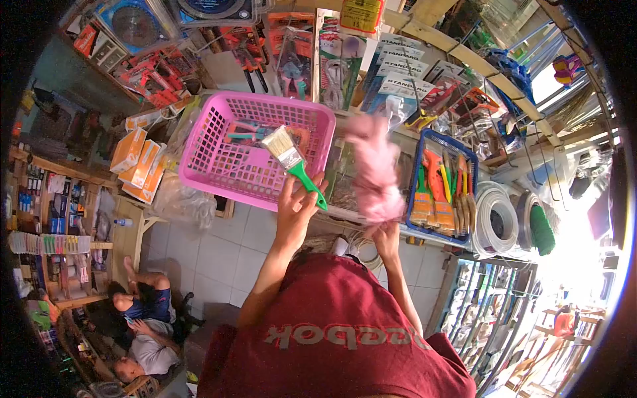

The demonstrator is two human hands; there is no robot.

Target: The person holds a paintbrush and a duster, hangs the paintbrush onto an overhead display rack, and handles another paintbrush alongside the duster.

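Observation:
My left hand (pixel 298 211) grips a paintbrush (pixel 290 159) by its green handle, its pale bristles pointing up and to the left. The brush is held over the near right part of a pink plastic basket (pixel 199 174). Inside that basket lie a few tools with red and blue handles (pixel 247 132), partly hidden. In my right hand (pixel 383 237) is a pink cloth (pixel 376 169), smeared by motion and raised above the counter. To the right of the cloth stands a blue basket (pixel 475 174) holding several brushes and tools with orange, green and yellow handles (pixel 436 186).
Orange-and-white boxes (pixel 138 166) and clear plastic bags (pixel 186 202) lie left of the pink basket. Packaged tools (pixel 292 63) and STANDARD packets (pixel 405 69) line the back. Coiled white hose (pixel 494 219) sits at right. A person (pixel 149 341) sits at lower left.

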